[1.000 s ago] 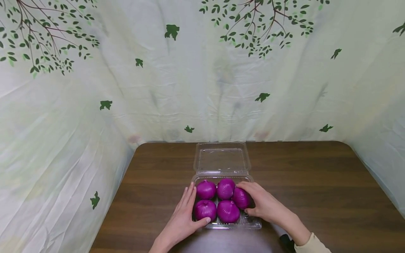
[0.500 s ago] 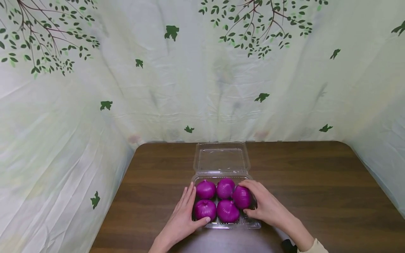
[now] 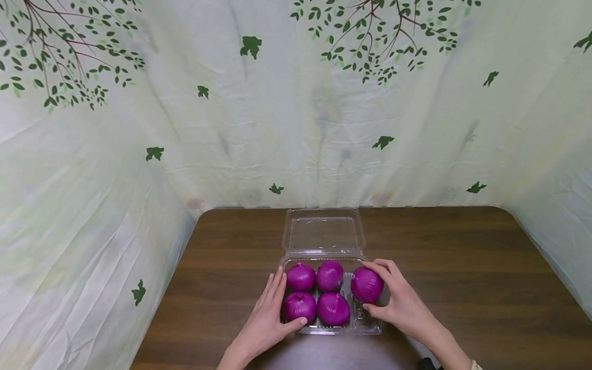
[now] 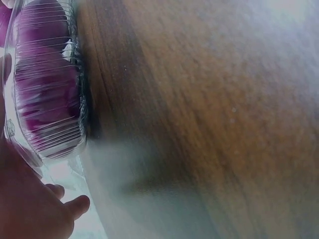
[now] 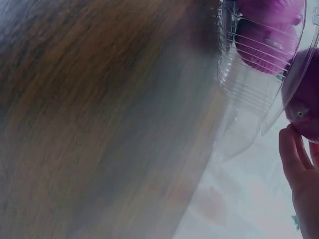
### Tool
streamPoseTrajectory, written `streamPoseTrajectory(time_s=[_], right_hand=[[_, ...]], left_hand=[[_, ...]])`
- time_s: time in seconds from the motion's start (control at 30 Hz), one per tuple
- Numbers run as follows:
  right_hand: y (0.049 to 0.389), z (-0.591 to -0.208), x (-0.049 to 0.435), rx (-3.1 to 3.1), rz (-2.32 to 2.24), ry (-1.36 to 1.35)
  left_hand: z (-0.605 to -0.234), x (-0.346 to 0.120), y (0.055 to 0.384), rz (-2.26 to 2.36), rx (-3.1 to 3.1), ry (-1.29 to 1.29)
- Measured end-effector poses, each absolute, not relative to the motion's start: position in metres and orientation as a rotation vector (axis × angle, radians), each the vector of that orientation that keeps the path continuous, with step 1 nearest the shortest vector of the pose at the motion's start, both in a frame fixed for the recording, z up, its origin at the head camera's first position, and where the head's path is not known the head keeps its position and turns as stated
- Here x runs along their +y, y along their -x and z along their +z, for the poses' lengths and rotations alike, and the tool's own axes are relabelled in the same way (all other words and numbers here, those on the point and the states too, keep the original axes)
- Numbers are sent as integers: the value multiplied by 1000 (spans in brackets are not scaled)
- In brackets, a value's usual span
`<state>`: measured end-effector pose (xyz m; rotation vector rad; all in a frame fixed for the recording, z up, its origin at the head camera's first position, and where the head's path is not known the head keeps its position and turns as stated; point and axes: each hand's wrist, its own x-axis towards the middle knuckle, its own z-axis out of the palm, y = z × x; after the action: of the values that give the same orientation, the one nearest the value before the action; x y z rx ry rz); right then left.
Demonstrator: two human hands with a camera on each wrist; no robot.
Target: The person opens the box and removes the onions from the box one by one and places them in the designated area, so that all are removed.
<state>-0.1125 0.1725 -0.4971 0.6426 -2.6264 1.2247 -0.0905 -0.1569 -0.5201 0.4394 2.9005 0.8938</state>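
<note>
A clear plastic clamshell box lies on the brown table, its lid folded open toward the back. Several purple onions sit in its left and middle part. My right hand grips another purple onion with thumb and fingers, held at the box's right end, slightly raised. My left hand lies flat against the box's left side, thumb along the front rim. In the left wrist view the ribbed box wall shows purple onions behind it. The right wrist view shows my thumb under the held onion.
The wooden table stretches out to the left and right of the box. A pale cloth printed with green leaves hangs behind and around the table. The table's left edge runs close by my left forearm.
My right hand has moved right and up a little with the onion it holds, away from the others in the box. The left hand has stayed put.
</note>
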Motion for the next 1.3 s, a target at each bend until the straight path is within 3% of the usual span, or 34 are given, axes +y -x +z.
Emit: streamPoseTrajectory(time_s=[1.3], right_hand=[[118,-528,239,-2719,1210,-250]], left_hand=[[-520,-156,91,896,2890,-424]])
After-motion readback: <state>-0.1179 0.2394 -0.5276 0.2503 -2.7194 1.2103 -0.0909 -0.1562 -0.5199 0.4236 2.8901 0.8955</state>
